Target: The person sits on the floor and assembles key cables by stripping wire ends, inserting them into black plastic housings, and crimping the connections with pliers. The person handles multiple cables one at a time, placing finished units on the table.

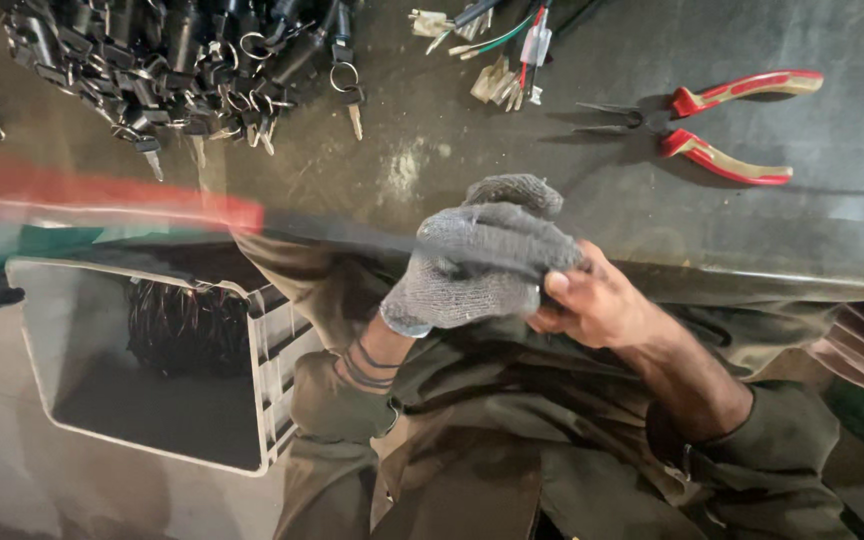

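We're mid-gloving: right hand [592, 300] fingers pinching the grey glove [477, 262] over left hand [452, 285], fingers spread inside; next, seat the cuff.

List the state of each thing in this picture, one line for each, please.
Left hand: inside a grey knit glove, raised over the lap.
Right hand: bare, pinching the glove's edge.
Pliers: jaws slightly open, lying flat on the bench.
Key switches: piled together, keys inserted.
Crate: open, dark wires inside.
Connector wires: loose, unplugged.
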